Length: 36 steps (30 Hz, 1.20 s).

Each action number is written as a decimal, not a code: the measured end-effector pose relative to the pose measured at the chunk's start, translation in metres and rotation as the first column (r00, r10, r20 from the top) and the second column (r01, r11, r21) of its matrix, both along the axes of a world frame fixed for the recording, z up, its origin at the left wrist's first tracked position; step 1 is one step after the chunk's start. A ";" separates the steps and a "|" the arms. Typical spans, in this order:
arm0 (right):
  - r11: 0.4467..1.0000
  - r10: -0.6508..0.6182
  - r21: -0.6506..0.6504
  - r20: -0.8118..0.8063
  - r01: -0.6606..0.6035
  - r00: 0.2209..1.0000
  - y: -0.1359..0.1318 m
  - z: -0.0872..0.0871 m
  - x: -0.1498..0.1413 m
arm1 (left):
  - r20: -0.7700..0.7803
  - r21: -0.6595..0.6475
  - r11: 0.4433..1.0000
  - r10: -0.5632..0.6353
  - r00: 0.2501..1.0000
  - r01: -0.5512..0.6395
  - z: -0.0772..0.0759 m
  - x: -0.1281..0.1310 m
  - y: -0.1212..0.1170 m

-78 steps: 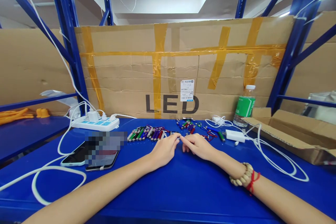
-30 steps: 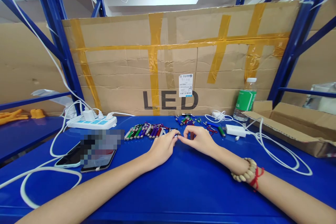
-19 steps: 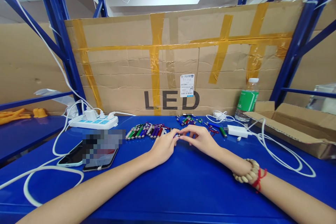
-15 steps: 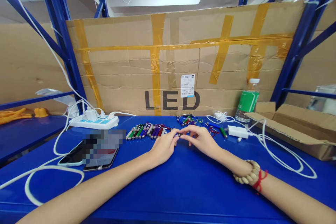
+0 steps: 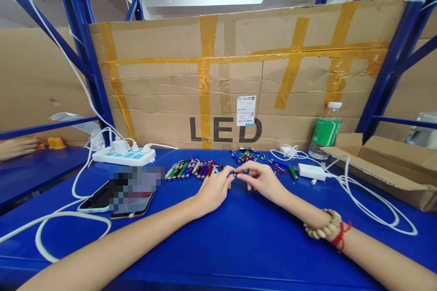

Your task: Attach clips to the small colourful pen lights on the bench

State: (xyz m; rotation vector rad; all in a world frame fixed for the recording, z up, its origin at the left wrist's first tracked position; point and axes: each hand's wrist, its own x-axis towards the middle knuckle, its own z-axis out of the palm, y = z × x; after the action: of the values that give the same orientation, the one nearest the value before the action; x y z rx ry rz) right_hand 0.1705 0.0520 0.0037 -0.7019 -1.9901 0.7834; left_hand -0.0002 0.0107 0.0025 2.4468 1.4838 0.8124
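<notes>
My left hand (image 5: 214, 192) is closed, thumb and forefinger pinching a tiny shiny piece (image 5: 232, 174) too small to name. Fingertips of my right hand (image 5: 262, 181) are bent together in a pinch at the other side of it; what they grip is hidden. Just left of my hands lies a row of slim metal tubes (image 5: 187, 170) like small penlights, in green, purple, black, silver and red, side by side. Behind my right hand is a loose heap of small coloured parts (image 5: 244, 157). A green tube (image 5: 292, 173) rests right of that hand.
Two phones (image 5: 134, 207) lie at left before a white power strip (image 5: 126, 157). On the right are a white charger (image 5: 311, 172) with looped cable, a green-labelled bottle (image 5: 326, 132) and an open cardboard box (image 5: 385, 168). Another person's hand (image 5: 17, 148) shows at far left.
My hands stay together at the same small piece, with only slight finger movement. The view has shifted slightly. At far left another person's hand now shows where orange items lay.
</notes>
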 end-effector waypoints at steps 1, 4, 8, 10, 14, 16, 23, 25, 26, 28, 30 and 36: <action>1.000 -0.003 -0.010 0.004 0.003 1.000 0.000 0.000 0.000 | -0.002 0.000 1.000 -0.004 1.000 0.004 0.000 0.000 0.000; 1.000 -0.017 -0.017 0.017 0.017 1.000 0.001 0.000 0.001 | -0.008 -0.009 1.000 -0.009 1.000 0.008 -0.001 0.000 0.001; 1.000 -0.024 -0.012 0.034 0.025 0.999 0.001 0.000 0.003 | -0.010 -0.016 1.000 -0.011 1.000 0.010 -0.001 0.000 0.001; 0.999 -0.032 -0.004 0.040 0.032 0.999 0.001 0.000 0.003 | -0.008 -0.016 1.000 -0.019 1.000 0.019 0.000 0.000 0.001; 0.999 -0.041 0.018 0.050 0.040 0.998 0.000 0.001 0.003 | -0.001 -0.029 0.999 -0.027 1.000 0.027 0.002 0.000 -0.001; 0.999 -0.043 0.030 0.052 0.041 0.998 -0.001 0.002 0.003 | 0.008 -0.030 0.999 -0.029 1.000 0.029 0.002 0.000 -0.001; 0.998 -0.063 0.018 0.058 0.062 0.996 -0.002 0.002 0.003 | 0.044 -0.034 0.999 -0.036 0.998 0.038 0.001 0.000 0.000; 0.998 -0.061 0.010 0.059 0.060 0.996 -0.001 0.001 0.003 | 0.048 -0.036 0.999 -0.037 0.998 0.039 0.001 0.000 0.000; 0.998 -0.059 0.005 0.060 0.059 0.996 -0.001 0.001 0.003 | 0.050 -0.035 0.999 -0.040 0.998 0.042 0.000 0.000 0.000; 0.998 -0.055 -0.009 0.060 0.056 0.997 0.000 0.000 0.004 | 0.054 -0.031 0.998 -0.047 0.997 0.049 0.000 -0.001 0.001; 0.998 -0.051 -0.028 0.059 0.053 0.997 0.001 0.000 0.003 | 0.055 -0.029 0.998 -0.052 0.997 0.054 -0.001 -0.001 0.002; 0.995 -0.063 -0.081 0.025 0.065 0.998 0.000 0.002 0.002 | 0.105 -0.003 0.996 -0.090 0.990 0.091 -0.002 -0.001 0.003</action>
State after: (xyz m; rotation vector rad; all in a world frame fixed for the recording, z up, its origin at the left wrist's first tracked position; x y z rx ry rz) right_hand 0.1727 0.0521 0.0052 -0.8219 -1.9549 0.8248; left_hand -0.0008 0.0137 0.0002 2.4058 1.3272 0.8994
